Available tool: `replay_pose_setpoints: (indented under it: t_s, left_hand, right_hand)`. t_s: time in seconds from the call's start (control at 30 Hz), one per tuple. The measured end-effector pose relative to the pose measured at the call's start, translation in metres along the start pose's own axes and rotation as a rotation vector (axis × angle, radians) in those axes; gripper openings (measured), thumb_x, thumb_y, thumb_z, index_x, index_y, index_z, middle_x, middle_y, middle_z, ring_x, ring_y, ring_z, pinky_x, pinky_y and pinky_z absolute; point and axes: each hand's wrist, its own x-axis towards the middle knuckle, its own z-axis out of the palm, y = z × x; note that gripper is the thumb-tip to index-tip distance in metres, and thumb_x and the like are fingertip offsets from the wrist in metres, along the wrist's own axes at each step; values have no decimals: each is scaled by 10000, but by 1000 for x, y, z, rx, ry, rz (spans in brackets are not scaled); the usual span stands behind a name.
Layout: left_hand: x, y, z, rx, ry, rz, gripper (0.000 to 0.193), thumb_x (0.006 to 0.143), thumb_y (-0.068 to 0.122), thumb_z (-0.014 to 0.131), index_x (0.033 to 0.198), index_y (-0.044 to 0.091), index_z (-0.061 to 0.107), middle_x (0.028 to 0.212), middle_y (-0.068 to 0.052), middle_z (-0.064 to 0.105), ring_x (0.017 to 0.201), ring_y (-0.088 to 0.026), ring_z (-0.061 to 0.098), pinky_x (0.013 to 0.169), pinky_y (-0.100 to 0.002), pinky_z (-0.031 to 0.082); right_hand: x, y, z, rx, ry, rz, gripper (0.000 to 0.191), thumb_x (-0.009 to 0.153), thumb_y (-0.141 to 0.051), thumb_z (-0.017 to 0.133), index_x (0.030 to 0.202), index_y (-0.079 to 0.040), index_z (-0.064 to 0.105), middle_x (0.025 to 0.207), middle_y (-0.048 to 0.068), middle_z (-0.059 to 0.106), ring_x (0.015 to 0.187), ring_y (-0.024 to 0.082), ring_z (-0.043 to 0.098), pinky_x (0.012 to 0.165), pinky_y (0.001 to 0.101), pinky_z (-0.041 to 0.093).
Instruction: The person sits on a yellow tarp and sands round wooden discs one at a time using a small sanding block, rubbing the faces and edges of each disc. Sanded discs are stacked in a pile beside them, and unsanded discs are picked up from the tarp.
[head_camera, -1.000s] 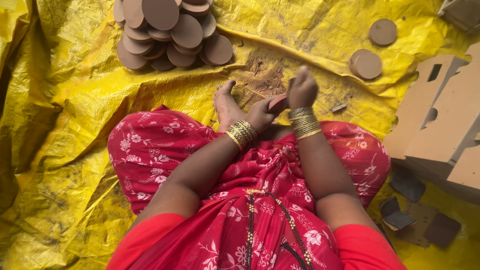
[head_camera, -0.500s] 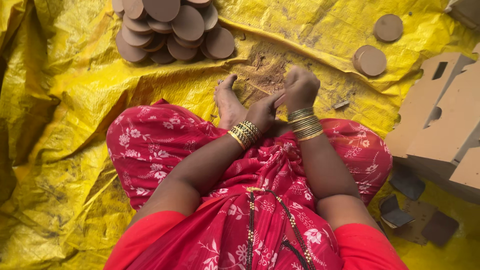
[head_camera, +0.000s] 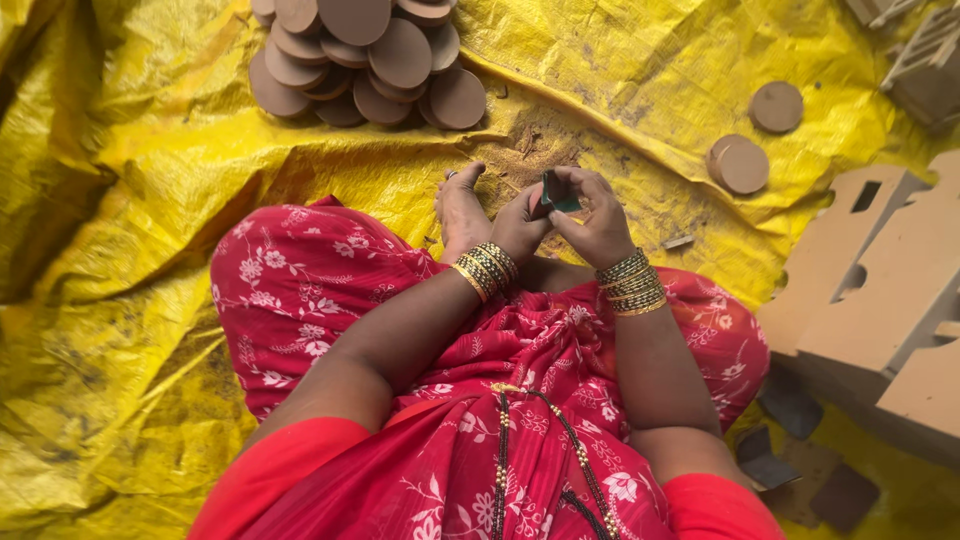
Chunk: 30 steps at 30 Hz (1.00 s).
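A crumpled yellow tarpaulin (head_camera: 150, 200) covers the floor under soft, even light. A heap of round brown discs (head_camera: 360, 60) lies far left, 2 more discs (head_camera: 760, 135) far right, and cut-out brown boards (head_camera: 880, 280) stand at right.

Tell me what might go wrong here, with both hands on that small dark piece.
The small dark piece is pinched between the left hand and right hand right above a bare foot; a slip could drop it there. Brown dust on the yellow tarp might hide it.
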Motion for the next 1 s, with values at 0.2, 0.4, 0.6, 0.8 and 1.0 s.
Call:
replay_pose_setpoints:
  t_s: [0.2,0.4,0.6,0.8,1.0]
  left_hand:
    - [0,10,7,74,-19,-4,417,917,160,750,1306,72,629,1123,-119,756,1039,-173,713,918,-335,556]
    - [-5,16,14,344,-1,30,385,923,126,677,1303,185,652,1008,-183,741,919,-339,732,780,-387,560]
    - [-14,18,17,411,-64,73,330,979,92,667,1299,174,675,1090,-194,737,995,-357,731,842,-394,579]
    - [-14,37,10,293,-35,159,512,905,16,654,1392,167,615,1200,-182,718,1118,-328,714,902,-373,575]
    - [-13,34,14,320,-55,54,478,902,58,661,1365,172,635,1166,-176,732,1070,-314,730,887,-366,572]
  right_hand:
    - [1,15,-7,-535,-66,-160,584,849,-61,678,1417,-189,625,1487,226,571,1399,414,477,1162,457,367]
    - [-16,19,-4,-456,-53,175,484,1041,-89,547,1516,-178,514,1453,199,590,1352,352,577,1172,425,441]
    - [-30,22,-2,-598,22,-43,463,1030,9,491,1488,-55,513,1440,226,584,1348,375,595,1140,454,491]
    - [-38,29,8,-537,118,78,532,971,61,508,1500,3,510,1458,232,572,1336,361,579,1090,418,508]
    - [-46,23,19,-721,145,-96,603,886,106,525,1481,11,519,1482,244,554,1389,385,539,1128,428,489]
